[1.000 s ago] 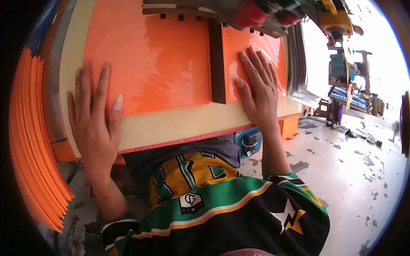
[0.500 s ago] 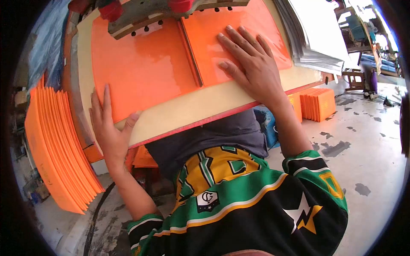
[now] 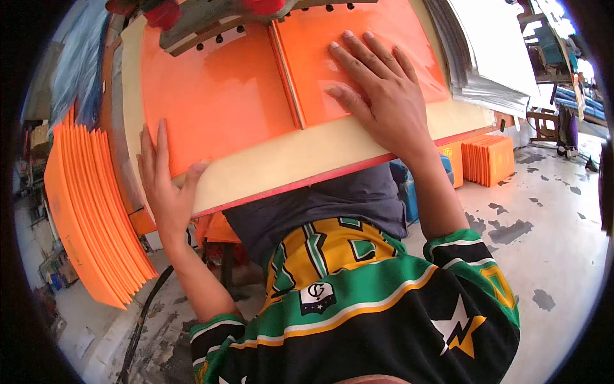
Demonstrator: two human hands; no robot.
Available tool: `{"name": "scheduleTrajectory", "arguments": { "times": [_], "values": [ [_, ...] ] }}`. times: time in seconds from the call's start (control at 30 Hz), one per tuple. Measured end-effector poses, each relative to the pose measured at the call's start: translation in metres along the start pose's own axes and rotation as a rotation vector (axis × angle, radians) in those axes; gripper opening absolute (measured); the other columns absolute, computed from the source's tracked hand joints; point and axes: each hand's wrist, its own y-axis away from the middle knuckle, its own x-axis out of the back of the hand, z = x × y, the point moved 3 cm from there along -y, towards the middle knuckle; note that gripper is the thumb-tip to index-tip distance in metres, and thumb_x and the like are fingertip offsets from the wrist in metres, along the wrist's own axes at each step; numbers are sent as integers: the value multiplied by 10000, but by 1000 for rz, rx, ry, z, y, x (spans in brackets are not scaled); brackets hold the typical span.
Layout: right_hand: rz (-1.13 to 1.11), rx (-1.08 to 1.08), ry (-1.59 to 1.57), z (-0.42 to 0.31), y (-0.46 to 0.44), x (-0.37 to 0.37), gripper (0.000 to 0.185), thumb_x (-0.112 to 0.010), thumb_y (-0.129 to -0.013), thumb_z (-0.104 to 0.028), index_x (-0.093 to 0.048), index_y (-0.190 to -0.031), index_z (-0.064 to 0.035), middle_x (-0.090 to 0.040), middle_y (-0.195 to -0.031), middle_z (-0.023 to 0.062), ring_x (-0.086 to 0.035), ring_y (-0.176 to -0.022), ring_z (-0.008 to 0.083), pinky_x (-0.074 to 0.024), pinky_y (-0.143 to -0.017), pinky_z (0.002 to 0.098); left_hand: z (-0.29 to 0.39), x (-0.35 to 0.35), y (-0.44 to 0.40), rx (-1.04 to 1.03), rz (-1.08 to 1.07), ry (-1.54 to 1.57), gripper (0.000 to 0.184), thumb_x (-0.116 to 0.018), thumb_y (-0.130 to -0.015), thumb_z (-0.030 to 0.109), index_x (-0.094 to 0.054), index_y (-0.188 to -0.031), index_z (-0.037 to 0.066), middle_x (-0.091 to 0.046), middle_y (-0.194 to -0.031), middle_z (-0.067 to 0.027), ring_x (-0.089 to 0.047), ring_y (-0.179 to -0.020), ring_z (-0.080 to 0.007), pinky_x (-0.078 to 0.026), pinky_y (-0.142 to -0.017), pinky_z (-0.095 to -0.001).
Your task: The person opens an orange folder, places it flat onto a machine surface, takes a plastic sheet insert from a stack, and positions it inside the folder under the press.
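A glossy orange sheet (image 3: pixel 217 96) lies on a cream board (image 3: pixel 268 157) with a red front edge. A narrow dark strip (image 3: pixel 288 77) runs across it, splitting it into a left and a right part. My left hand (image 3: pixel 167 185) rests with fingers spread at the sheet's lower left corner. My right hand (image 3: pixel 387 96) lies flat, fingers apart, on the right part of the sheet. Neither hand holds anything. A dark machine bar (image 3: pixel 217 25) with red parts hangs over the far side and hides the sheet's far edge.
A tall stack of folded orange pieces (image 3: pixel 96 211) stands at the left, beside blue plastic (image 3: pixel 80 64). Silvery and white sheets (image 3: pixel 489 51) are piled at the right. More orange bundles (image 3: pixel 489 159) sit on the floor, and a black cable (image 3: pixel 144 313) runs at lower left.
Since the oldest frame, the view has swung and the machine bar appears further left. The strip looks narrower and slanted. My right hand lies nearer to it, and both hands stay spread.
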Motion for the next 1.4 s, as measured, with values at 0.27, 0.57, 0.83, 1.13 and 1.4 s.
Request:
{"name": "scheduleTrajectory", "arguments": {
  "times": [0.27,0.57,0.83,1.13,1.4],
  "values": [
    [-22,-33,9,-4,-2,2,611,-592,-1079,-550,-609,-1582,-205,-553,-1665,74,-439,-1581,338,-267,-1312,562,2,-1,0,-13,35,11,957,-798,-922,583,-428,-1705,177,-357,-1755,-247,-339,-1626,-425,-225,-1318,-639],
    [-45,-31,46,-5,-3,1,615,-580,-1088,-545,-592,-1599,-204,-525,-1686,92,-428,-1586,359,-264,-1312,571,3,0,-1,-4,46,0,964,-787,-916,614,-439,-1698,172,-347,-1760,-243,-351,-1623,-420,-232,-1312,-652],
    [-52,-19,41,-5,-5,1,623,-562,-1095,-556,-585,-1605,-199,-522,-1688,95,-419,-1592,358,-258,-1313,571,3,1,1,-9,59,15,971,-792,-911,621,-446,-1695,164,-351,-1753,-257,-360,-1616,-430,-238,-1310,-648],
    [-45,-51,41,-4,-1,2,596,-564,-1101,-537,-585,-1607,-223,-517,-1696,65,-423,-1597,324,-266,-1313,553,5,1,-1,-2,50,26,945,-822,-913,529,-444,-1697,161,-351,-1756,-259,-358,-1617,-431,-262,-1312,-589],
    [-36,-94,5,2,4,2,585,-581,-1094,-530,-587,-1604,-244,-528,-1688,50,-425,-1596,315,-276,-1312,551,10,-3,-3,-15,20,-1,930,-843,-921,450,-432,-1704,161,-358,-1754,-261,-358,-1615,-442,-281,-1316,-546]
  ]
}}
